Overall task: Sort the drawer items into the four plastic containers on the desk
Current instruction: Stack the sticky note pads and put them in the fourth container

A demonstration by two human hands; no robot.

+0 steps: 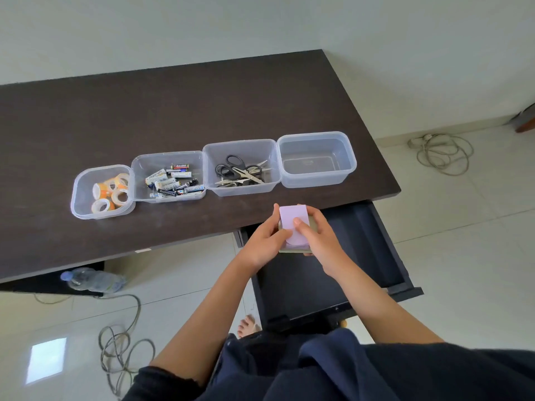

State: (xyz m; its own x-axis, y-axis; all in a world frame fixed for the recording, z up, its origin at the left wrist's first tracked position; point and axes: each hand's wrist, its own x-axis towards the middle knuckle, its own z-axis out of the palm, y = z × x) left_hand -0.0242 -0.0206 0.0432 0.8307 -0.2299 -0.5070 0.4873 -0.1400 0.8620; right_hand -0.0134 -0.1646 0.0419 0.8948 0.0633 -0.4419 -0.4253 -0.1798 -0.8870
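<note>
Both hands, left (265,241) and right (317,238), grip a lilac sticky-note stack (293,224) above the open drawer (376,256). The rightmost container (317,180) on the bench (173,111) holds nothing.

The far half of the desk (173,105) lies bare, giving open passage behind the four tubs (316,159), which stand in a tight row, touching, with no gap to pass between them. A bare strip of desk runs in front of them along the near edge. The open drawer (373,256) juts out on the right, its walls and front rim blocking low sideways passage there.
</note>
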